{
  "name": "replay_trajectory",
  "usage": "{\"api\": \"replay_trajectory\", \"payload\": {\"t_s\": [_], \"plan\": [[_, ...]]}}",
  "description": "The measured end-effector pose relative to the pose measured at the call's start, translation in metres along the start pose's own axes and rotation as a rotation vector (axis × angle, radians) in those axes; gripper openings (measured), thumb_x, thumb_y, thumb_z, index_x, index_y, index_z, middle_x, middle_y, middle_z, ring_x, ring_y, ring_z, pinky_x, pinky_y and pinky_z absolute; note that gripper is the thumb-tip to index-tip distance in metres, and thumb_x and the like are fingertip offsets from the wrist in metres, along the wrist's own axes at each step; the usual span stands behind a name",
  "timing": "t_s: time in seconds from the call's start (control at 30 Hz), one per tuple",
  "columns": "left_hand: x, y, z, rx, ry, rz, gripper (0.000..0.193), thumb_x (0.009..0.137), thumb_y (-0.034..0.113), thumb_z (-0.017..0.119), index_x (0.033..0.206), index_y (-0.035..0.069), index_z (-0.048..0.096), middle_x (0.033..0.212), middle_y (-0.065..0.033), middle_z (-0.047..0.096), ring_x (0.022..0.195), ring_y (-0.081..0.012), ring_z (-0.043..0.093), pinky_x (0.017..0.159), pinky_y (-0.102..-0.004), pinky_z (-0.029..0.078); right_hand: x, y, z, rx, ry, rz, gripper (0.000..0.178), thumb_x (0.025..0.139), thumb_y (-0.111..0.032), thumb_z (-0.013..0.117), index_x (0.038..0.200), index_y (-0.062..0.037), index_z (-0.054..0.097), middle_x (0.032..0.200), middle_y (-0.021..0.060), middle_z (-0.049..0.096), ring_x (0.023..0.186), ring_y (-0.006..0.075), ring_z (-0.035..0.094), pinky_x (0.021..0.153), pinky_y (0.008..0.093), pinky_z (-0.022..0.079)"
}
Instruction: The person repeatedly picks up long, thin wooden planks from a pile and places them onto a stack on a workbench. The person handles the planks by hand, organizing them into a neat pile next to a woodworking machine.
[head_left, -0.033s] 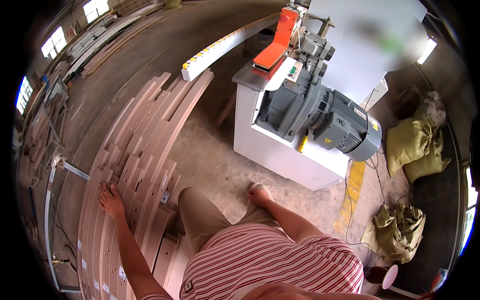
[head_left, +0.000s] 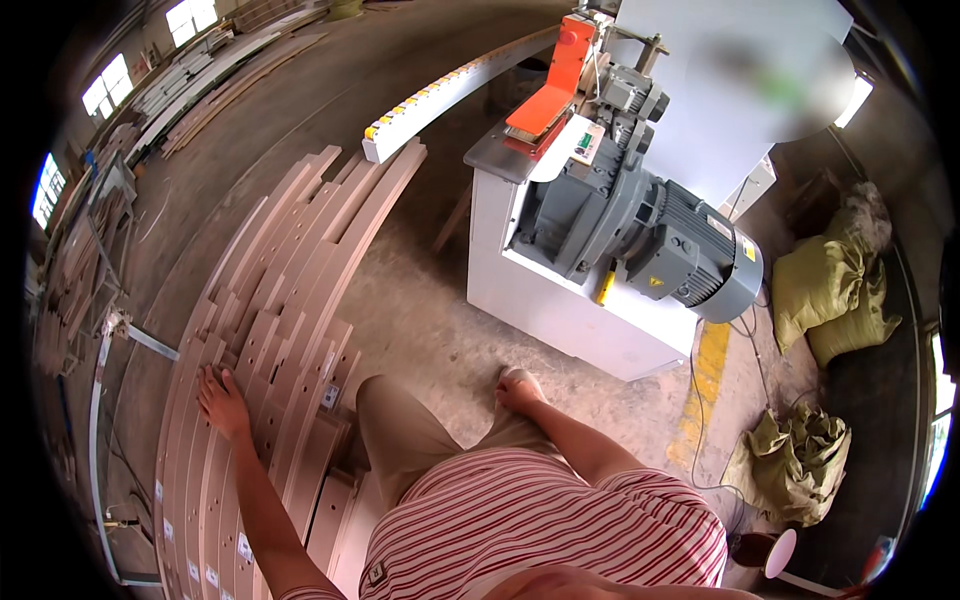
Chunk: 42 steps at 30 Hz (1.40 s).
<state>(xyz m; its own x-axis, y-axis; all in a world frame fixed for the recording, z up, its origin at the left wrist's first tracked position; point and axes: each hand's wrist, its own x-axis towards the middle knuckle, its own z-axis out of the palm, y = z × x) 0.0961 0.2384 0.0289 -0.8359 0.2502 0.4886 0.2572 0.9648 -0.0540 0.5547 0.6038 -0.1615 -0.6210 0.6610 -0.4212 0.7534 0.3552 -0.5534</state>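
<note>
My left hand (head_left: 223,402) lies flat with spread fingers on top of a pile of long pinkish-brown boards (head_left: 290,262). The boards are drilled with holes, and several carry small white labels. Over by my right knee is my right hand (head_left: 519,390), its fingers curled in. Whether anything is inside those fingers is hidden. Ahead and to the right stands a white machine cabinet (head_left: 560,325) with a large grey motor (head_left: 690,245) on it. An orange guard (head_left: 552,90) sits at its far left corner.
A white roller rail (head_left: 440,103) with yellow pieces runs out from the machine over the far board ends. Yellowish sacks (head_left: 820,285) and a crumpled sack (head_left: 800,465) lie at right, near a floor cable. A metal frame (head_left: 97,420) stands left of the boards.
</note>
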Motion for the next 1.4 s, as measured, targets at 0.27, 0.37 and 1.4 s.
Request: {"api": "replay_trajectory", "payload": {"t_s": [0.27, 0.37, 1.4], "plan": [[-0.002, 0.007, -0.011, 0.005, -0.039, -0.005, 0.053, 0.100, 0.050, 0.031, 0.139, 0.017, 0.045, 0.146, -0.0031, 0.042, 0.132, -0.0258, 0.040, 0.109, -0.0482, 0.029, 0.005, 0.007, 0.008, 0.034, -0.026, 0.010, 0.024, 0.083, -0.031, 0.060, 0.099, -0.0141, 0.067, 0.092, 0.0107, 0.070, 0.091, 0.0275, 0.066, 0.080, 0.0395, 0.050], [-0.002, 0.004, -0.009, 0.018, -0.032, -0.006, 0.054, 0.100, 0.051, 0.030, 0.139, 0.017, 0.045, 0.146, -0.0031, 0.041, 0.132, -0.0263, 0.039, 0.109, -0.0491, 0.029, 0.007, 0.006, 0.007, 0.050, -0.076, 0.028, 0.028, 0.083, -0.032, 0.057, 0.105, -0.0177, 0.066, 0.101, 0.0106, 0.068, 0.099, 0.0293, 0.064, 0.084, 0.0431, 0.049], [-0.005, 0.011, -0.016, -0.007, -0.025, 0.020, 0.050, 0.097, 0.041, 0.045, 0.140, 0.014, 0.042, 0.146, -0.0047, 0.040, 0.131, -0.0266, 0.039, 0.108, -0.0467, 0.031, 0.122, -0.150, -0.278, 1.506, 0.283, -0.277, 0.027, 0.094, -0.026, 0.060, 0.093, 0.0006, 0.060, 0.083, 0.0068, 0.062, 0.077, 0.0174, 0.062, 0.075, 0.0312, 0.053]]}}
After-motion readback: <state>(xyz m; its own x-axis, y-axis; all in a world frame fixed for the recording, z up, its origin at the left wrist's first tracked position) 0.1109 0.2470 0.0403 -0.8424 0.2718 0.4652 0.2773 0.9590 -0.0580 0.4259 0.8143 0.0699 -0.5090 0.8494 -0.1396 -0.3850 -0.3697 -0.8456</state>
